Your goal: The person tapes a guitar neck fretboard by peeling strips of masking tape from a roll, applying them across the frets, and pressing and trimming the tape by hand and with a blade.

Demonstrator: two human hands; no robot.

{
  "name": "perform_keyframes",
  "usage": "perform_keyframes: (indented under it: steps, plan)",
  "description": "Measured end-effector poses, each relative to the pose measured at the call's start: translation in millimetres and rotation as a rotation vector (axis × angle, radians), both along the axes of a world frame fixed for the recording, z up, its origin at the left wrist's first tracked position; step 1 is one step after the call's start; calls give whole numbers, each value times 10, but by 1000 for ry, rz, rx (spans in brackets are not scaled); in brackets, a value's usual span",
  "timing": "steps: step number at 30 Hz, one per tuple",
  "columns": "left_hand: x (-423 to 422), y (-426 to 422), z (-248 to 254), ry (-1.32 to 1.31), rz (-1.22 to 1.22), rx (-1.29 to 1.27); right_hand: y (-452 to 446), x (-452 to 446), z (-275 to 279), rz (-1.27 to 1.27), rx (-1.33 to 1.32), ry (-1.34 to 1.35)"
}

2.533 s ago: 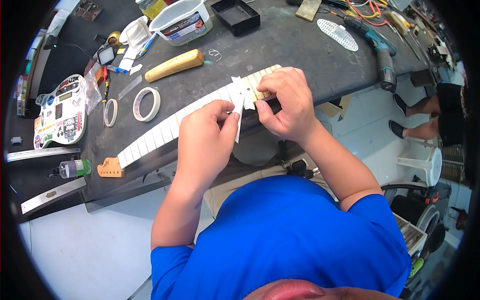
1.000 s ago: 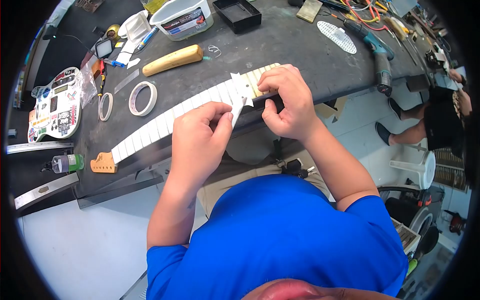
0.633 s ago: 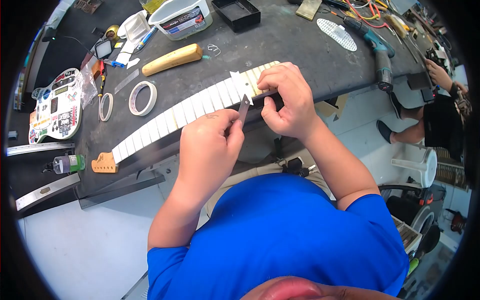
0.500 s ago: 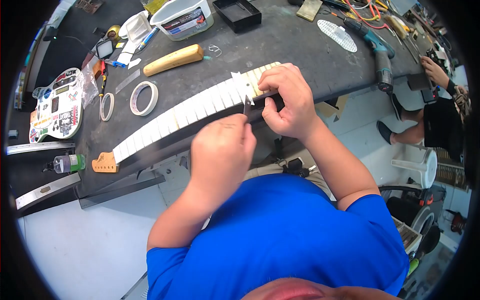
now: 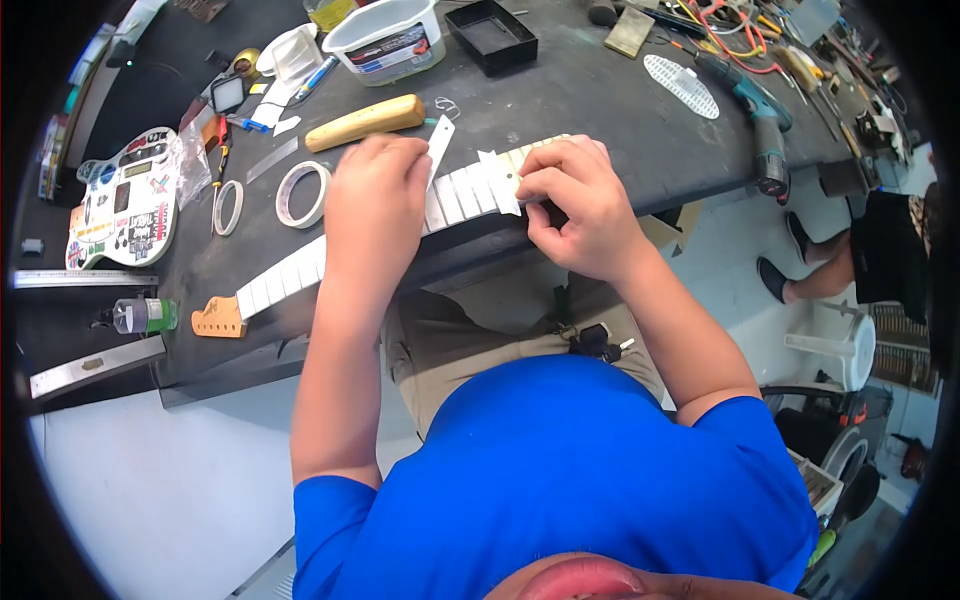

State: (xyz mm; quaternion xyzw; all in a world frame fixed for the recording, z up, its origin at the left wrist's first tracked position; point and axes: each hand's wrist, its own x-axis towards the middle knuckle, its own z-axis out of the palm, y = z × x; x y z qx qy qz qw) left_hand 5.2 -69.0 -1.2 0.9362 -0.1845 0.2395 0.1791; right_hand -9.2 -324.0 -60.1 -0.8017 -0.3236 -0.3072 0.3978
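Fingers of your left hand (image 5: 378, 205): closed on metal strip (image 5: 440, 150); your right hand (image 5: 580, 205): half-curled at guitar neck (image 5: 462, 197), grip unclear.

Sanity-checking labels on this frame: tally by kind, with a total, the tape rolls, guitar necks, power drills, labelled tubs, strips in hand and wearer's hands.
Tape rolls: 2
Guitar neck: 1
Power drill: 1
Labelled tub: 1
Strip in hand: 1
Wearer's left hand and right hand: 2
Total: 8

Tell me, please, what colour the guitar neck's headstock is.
The headstock is light orange-brown; it shows in the head view.
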Motion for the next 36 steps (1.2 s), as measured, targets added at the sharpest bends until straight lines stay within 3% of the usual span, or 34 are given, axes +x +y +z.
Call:
perform_keyframes:
  steps: [1, 5, 9, 18, 28, 31, 36]
  plan:
    - [97, 7, -32, -148, -20, 107, -6, -12, 31, 9, -21, -2]
    - [-40, -240, -180, 57, -303, -144, -9, -2, 18, -6, -54, -30]
    - [-111, -316, -318, 19, -287, -187, 11, 9, 1, -26, -70, -36]
    - [-129, -299, -294, 60, -256, -152, 103, 281, 453, -97, 16, 524]
    - [-145, -272, -288, 74, -255, -174, 193, 1145, 657, -221, -108, 965]
    - [-133, -280, -292, 84, -244, -163, 172, 1378, 392, -300, -61, 850]
    - [-138, -303, -309, 81, -210, -166, -54, 1449, 197, -204, 241, 740]
